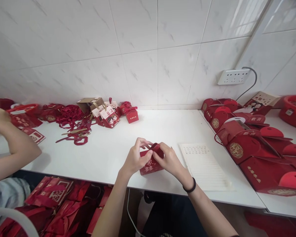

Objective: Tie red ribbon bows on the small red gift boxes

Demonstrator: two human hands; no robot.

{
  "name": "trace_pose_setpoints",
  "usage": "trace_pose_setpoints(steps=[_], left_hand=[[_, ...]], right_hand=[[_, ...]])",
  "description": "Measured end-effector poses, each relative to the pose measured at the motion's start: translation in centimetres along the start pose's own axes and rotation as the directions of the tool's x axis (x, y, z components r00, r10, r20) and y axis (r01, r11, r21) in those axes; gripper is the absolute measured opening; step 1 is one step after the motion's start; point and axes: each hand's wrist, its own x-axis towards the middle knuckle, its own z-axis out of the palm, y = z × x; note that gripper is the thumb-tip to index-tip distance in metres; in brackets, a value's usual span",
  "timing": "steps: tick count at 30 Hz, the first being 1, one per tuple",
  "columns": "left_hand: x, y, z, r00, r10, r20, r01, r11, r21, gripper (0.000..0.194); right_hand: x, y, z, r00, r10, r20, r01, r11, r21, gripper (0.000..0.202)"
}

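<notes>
A small red gift box [151, 167] with pale printed characters stands near the front edge of the white table. My left hand [137, 155] pinches the top of it from the left, thumb in front. From the other side my right hand [169, 158], with a black band on its wrist, has its thumb and fingers closed on the dark red flap or ribbon [155, 147] at the top. My fingers partly cover the box's upper edge. To the right of my hand lies a sheet of paper [199, 161] with rows of small marks.
Folded red boxes [239, 146] and a red basin [294, 112] fill the right side. Ribbons [76, 128], small boxes [110, 115] and a bow-tied box [132, 116] line the back left. A co-worker's arm [17, 144] reaches in at left. Red bags [56, 197] sit below the edge.
</notes>
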Motion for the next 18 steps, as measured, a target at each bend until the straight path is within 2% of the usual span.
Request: trace_pose_setpoints(steps=[3, 5, 8, 11, 14, 18], left_hand=[[-0.4, -0.7, 0.6, 0.995, 0.066, -0.07, -0.061, 0.995, 0.074, 0.012], [-0.4, -1.3, 0.9, 0.974, 0.184, -0.13, -0.168, 0.978, 0.126, 0.002], [-0.3, -1.9, 1.2, 0.926, 0.338, -0.167, -0.303, 0.931, 0.203, 0.013], [-0.4, -2.0, 1.1, 0.925, 0.338, -0.174, -0.296, 0.927, 0.229, 0.022], [-0.7, -1.8, 0.9, 0.937, 0.307, -0.168, -0.276, 0.943, 0.185, 0.027], [-1.0, -1.7, 0.7, 0.948, 0.29, -0.129, -0.266, 0.948, 0.177, 0.036]], right_hand=[[-0.3, 0.0, 0.5, 1.0, 0.02, -0.019, -0.021, 1.0, -0.007, 0.012], [-0.3, -0.2, 0.6, 1.0, 0.019, -0.019, -0.019, 1.0, 0.003, 0.009], [-0.3, -0.3, 0.6, 1.0, 0.011, 0.001, -0.011, 1.0, 0.021, 0.002], [-0.3, -0.2, 0.8, 1.0, -0.026, -0.003, 0.026, 1.0, 0.01, 0.008], [-0.5, 0.0, 1.3, 0.996, -0.074, -0.04, 0.075, 0.997, 0.013, 0.012], [-0.8, 0.1, 1.8, 0.991, -0.066, -0.116, 0.07, 0.997, 0.029, 0.014]])
